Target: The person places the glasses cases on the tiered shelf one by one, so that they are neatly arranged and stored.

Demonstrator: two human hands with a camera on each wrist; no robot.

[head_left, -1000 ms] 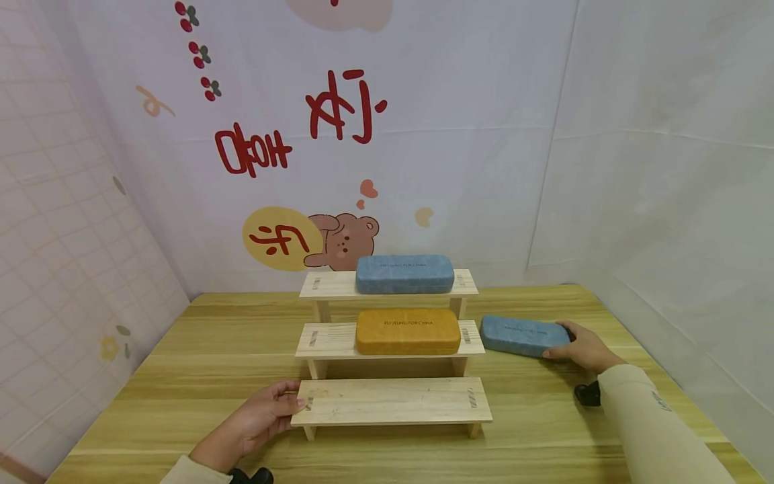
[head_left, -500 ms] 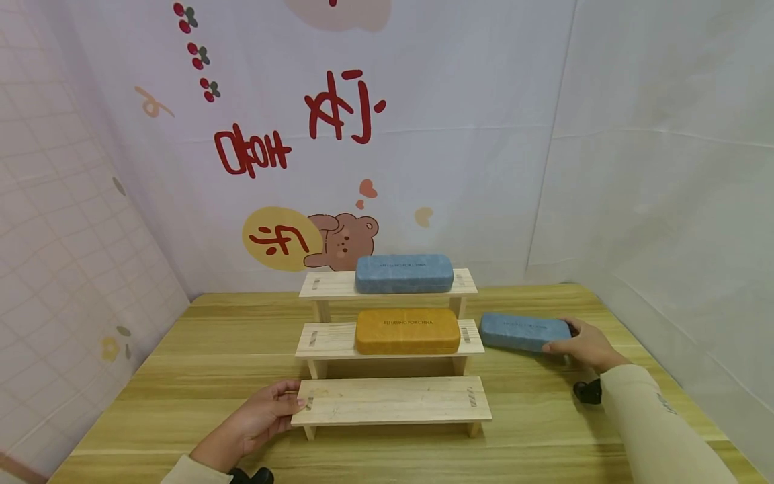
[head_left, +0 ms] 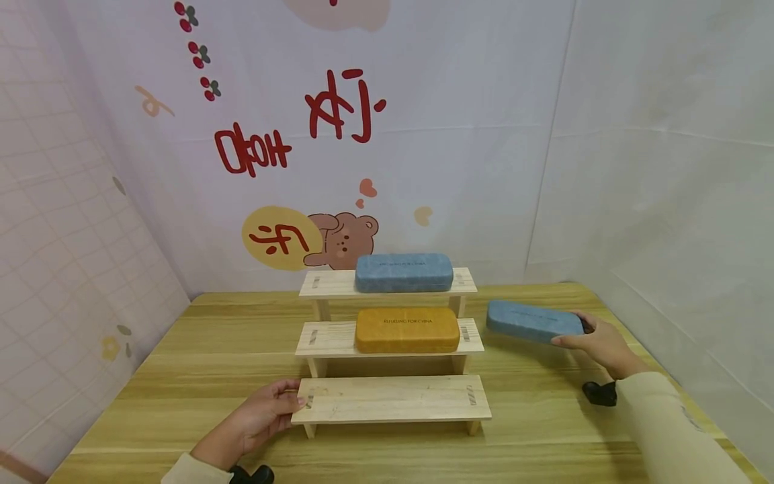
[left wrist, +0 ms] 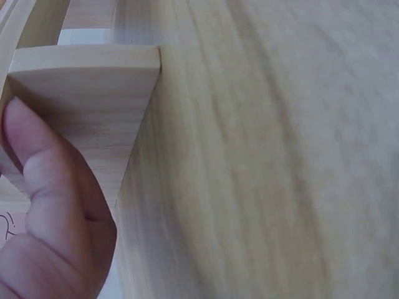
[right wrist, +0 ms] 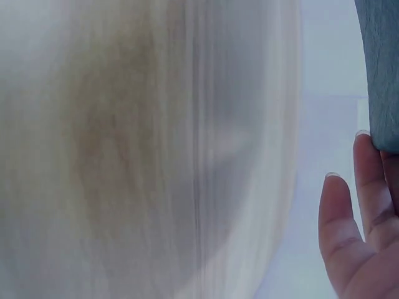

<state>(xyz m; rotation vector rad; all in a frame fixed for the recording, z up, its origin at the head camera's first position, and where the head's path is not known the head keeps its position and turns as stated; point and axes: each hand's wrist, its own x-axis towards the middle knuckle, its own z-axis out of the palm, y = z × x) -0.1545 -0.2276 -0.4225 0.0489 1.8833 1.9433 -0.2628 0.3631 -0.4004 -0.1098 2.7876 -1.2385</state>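
My right hand [head_left: 607,346] pinches the right end of a blue glasses case [head_left: 532,321], thumb at the front and fingers behind. The case is raised off the table and slightly tilted; its end shows at the edge of the right wrist view, a blue-grey corner [right wrist: 386,93] by the fingertips. My left hand [head_left: 260,417] grips the left end of the lowest step [head_left: 393,400] of a three-tier wooden stand, its thumb on top. In the left wrist view that hand [left wrist: 53,218] lies against the wooden support leg [left wrist: 93,99]. A yellow glasses case [head_left: 408,331] rests on the middle step.
Another blue glasses case [head_left: 404,273] sits on the top step [head_left: 329,282]. The wood-grain table [head_left: 230,349] extends on both sides of the stand. A white printed cloth [head_left: 459,134] hangs behind and along the sides.
My right hand has lifted the blue glasses case off the table and moved it slightly back and to the right. The left hand stays on the lowest step.
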